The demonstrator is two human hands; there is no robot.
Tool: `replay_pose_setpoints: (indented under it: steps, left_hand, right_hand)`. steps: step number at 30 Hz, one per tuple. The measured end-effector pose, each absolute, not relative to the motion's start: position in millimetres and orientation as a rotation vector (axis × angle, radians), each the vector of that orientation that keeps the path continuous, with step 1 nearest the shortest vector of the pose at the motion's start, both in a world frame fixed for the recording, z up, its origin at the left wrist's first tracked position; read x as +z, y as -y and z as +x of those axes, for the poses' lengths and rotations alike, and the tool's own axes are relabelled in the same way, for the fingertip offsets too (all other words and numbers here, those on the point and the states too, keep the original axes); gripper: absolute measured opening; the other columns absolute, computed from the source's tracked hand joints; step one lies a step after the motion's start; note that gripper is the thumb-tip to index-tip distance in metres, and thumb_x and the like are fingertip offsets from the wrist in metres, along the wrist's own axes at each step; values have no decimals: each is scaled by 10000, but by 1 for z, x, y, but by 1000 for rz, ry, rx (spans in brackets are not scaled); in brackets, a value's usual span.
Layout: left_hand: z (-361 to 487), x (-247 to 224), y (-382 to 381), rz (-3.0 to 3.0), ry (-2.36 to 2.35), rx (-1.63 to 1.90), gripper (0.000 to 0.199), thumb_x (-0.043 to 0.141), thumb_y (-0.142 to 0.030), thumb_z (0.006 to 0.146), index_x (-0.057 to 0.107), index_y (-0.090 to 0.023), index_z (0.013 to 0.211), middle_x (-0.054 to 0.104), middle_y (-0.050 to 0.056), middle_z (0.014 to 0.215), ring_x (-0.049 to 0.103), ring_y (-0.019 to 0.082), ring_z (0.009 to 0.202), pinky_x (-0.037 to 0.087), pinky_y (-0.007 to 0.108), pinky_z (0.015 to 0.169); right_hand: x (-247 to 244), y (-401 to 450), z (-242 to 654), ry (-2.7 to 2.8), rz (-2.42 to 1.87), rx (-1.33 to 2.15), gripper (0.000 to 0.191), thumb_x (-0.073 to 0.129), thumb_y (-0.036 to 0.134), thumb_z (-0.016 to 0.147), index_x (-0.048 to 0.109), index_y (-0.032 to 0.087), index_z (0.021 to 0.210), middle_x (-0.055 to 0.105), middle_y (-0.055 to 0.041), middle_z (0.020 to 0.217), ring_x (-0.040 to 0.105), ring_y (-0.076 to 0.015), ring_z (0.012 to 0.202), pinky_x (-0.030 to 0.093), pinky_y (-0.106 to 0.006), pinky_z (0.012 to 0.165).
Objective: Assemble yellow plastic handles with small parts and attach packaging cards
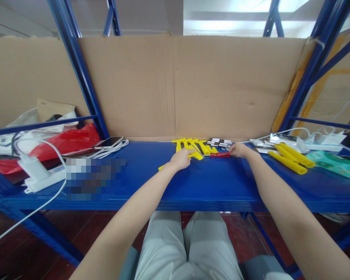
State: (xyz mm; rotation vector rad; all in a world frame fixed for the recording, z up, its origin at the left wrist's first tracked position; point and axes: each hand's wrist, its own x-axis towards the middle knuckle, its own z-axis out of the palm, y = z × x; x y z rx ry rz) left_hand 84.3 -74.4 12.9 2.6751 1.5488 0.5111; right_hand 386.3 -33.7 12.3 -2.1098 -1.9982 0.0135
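My left hand (pixel 181 158) is closed around a yellow T-shaped plastic piece (pixel 196 155), whose head sticks out past the fingers. A yellow end (pixel 161 168) shows below the wrist; it may be part of the same piece. My right hand (pixel 239 150) reaches down to the shelf with fingertips together, beside small loose parts (pixel 224 148) too small to name. What those fingers hold is hidden. Between my hands lies a red-handled screwdriver (pixel 220 154), its shaft pointing left. Behind my left hand, several yellow T-shaped pieces (pixel 202 147) lie in a row.
Black-and-white strips (pixel 219 142) lie by the cardboard back wall (pixel 175 85). Yellow tubes (pixel 288 162), a green packet (pixel 334 163) and a white power strip (pixel 323 143) are at right. At left are a coiled white cable (pixel 113 147), red bag (pixel 64 144) and plug (pixel 33 169). Blue posts flank the shelf.
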Motion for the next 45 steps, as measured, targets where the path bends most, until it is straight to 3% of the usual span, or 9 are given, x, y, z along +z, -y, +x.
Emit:
replay_pose_setpoints:
  steps: [15, 18, 22, 28, 37, 45]
  left_hand:
    - [84, 12, 74, 2670, -1556, 504, 504, 527, -171, 859, 534, -285, 1349, 606, 70, 1294, 572, 237, 1178, 423, 348, 1020]
    - [84, 13, 75, 2667, -1556, 500, 502, 526, -173, 860, 534, -279, 1350, 598, 72, 1307, 566, 238, 1187, 422, 344, 1020]
    - [84, 14, 76, 2666, -1554, 495, 501, 520, -163, 859, 537, -271, 1349, 589, 73, 1320, 557, 233, 1198, 420, 340, 1021]
    - [84, 13, 76, 2672, -1554, 491, 502, 515, -167, 863, 533, -277, 1352, 594, 74, 1312, 564, 239, 1188, 428, 351, 1013]
    - [84, 14, 75, 2687, -1513, 489, 495, 526, -139, 850, 558, -253, 1331, 607, 78, 1296, 564, 228, 1188, 420, 323, 1014]
    - [87, 9, 72, 2714, -1583, 536, 479, 529, -130, 849, 576, -242, 1312, 615, 105, 1230, 581, 241, 1151, 445, 337, 976]
  right_hand:
    - [5, 26, 386, 1934, -2135, -123, 193, 575, 114, 705, 749, 178, 760, 725, -66, 767, 655, -174, 746, 437, -199, 622]
    - [5, 26, 384, 1931, -2131, -73, 179, 571, 80, 681, 728, 161, 705, 685, -49, 664, 625, -163, 674, 429, -206, 614]
    - [7, 28, 382, 2005, -2107, 50, 198, 524, 31, 651, 630, 156, 540, 519, 12, 465, 499, -114, 504, 373, -202, 518]
    - [8, 34, 382, 1957, -2106, 209, 205, 494, 23, 624, 543, 162, 481, 432, 43, 418, 381, -79, 419, 293, -200, 421]
    - [22, 38, 369, 1689, -1802, 184, 179, 528, 54, 674, 584, 149, 533, 571, -7, 527, 529, -121, 537, 396, -217, 563]
    - [24, 47, 300, 1820, -1350, 488, 84, 582, 119, 692, 613, 162, 627, 657, -18, 711, 567, -119, 667, 443, -232, 697]
